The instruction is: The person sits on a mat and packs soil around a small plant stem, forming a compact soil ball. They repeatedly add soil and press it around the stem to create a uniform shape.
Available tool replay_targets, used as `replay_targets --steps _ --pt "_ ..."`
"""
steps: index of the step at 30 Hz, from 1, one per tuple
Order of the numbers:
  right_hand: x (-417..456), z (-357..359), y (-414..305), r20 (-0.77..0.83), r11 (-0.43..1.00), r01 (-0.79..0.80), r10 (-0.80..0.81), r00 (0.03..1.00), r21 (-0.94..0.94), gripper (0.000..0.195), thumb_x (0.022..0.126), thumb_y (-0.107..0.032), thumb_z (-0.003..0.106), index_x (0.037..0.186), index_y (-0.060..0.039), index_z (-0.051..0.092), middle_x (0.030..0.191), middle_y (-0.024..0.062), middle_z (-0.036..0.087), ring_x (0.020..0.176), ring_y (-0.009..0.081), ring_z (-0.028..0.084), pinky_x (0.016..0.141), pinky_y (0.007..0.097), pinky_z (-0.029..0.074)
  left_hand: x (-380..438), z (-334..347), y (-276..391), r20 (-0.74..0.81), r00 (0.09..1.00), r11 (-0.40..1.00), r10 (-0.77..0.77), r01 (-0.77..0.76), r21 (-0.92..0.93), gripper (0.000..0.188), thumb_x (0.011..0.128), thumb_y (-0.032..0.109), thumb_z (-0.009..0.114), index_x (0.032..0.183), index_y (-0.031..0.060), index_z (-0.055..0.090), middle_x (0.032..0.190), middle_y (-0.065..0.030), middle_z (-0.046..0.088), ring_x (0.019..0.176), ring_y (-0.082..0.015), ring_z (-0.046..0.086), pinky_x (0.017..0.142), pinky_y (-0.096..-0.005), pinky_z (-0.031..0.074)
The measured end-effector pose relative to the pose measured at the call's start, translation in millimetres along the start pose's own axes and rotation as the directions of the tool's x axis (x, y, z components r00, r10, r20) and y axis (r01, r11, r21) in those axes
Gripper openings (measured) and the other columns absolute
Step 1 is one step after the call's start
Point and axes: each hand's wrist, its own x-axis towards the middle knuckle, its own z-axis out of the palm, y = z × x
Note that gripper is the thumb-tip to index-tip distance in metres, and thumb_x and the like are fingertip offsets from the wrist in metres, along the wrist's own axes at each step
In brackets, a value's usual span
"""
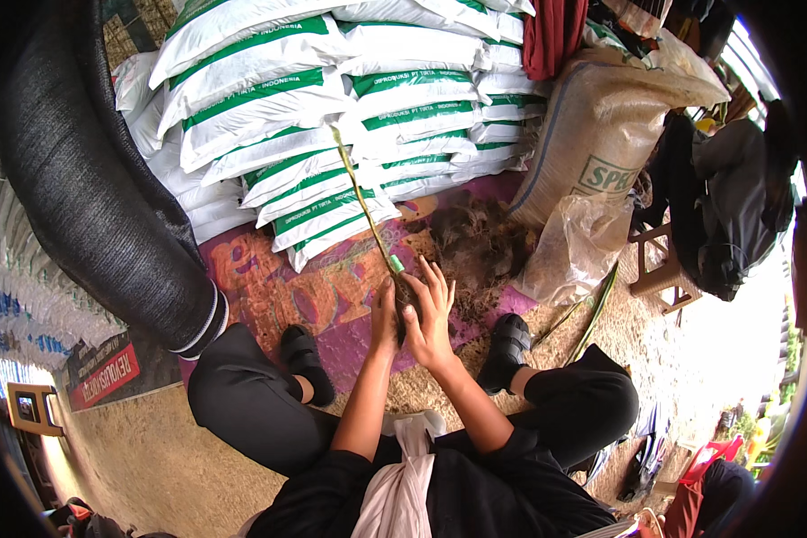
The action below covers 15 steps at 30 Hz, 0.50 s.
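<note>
A long, thin plant stem (358, 188), green-brown and leafless, slants up and away from my hands towards a stack of white sacks. A small light-green band or tag (396, 263) sits on its lower part. Dark fibrous material (399, 321) wraps the stem's base, pressed between my palms. My left hand (383, 316) lies along its left side, fingers straight. On the other side, my right hand (430, 313) cups it with spread fingers and the thumb across the front. Just beyond that hand, a heap of loose dark fibre (477, 242) lies on a purple printed sheet (376, 360).
White plastic sacks with green bands (262, 101) are piled ahead. A large woven sack (592, 121) and a clear plastic bag (571, 249) stand at the right, near a brown stool (666, 269). A roll of black netting (107, 175) leans at the left. Long green leaves (595, 313) lie beside my foot.
</note>
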Motion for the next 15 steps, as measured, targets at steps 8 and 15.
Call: replay_targets --steps 8,15 --pt "-2.0 0.6 -0.4 0.008 0.996 -0.084 0.085 0.996 -0.028 0.048 0.086 -0.028 0.048 0.127 -0.0053 0.04 0.129 0.0176 0.035 0.121 0.0336 0.033 0.102 0.0532 0.009 2.7 -9.5 -4.4 0.02 0.999 0.983 0.049 -0.052 0.178 0.04 0.095 0.035 0.032 0.105 0.0015 0.052 0.094 -0.0077 0.057 0.086 -0.0152 0.055 0.076 -0.03 0.045" --pt "1.8 2.0 7.6 -0.065 0.974 -0.179 0.19 0.98 0.137 0.057 0.08 -0.016 0.059 0.128 0.0017 0.033 0.121 0.0201 0.039 0.111 0.0339 0.043 0.096 0.0419 0.03 -6.2 4.4 -0.6 0.081 0.996 0.997 -0.021 0.015 0.073 0.059 0.094 0.046 0.017 0.132 0.0026 0.03 0.132 -0.0125 0.037 0.117 -0.0229 0.041 0.101 -0.0354 0.03"
